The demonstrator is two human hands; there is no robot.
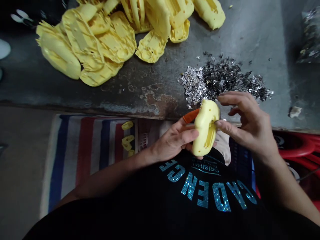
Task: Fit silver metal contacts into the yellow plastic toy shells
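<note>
Broadly, a grey tabletop [265, 36] carries piled yellow shells [112, 43], left of a heap of small metal pieces [225, 75]; near that heap, the right hand [255, 126] has its fingers spread from its thumb. The left hand [172, 140] pinches a yellow casing [203, 125], just before the heap.

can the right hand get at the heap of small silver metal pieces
Likely yes: the right hand is close by the heap of small silver metal pieces, with nothing visible blocking the way.
</note>
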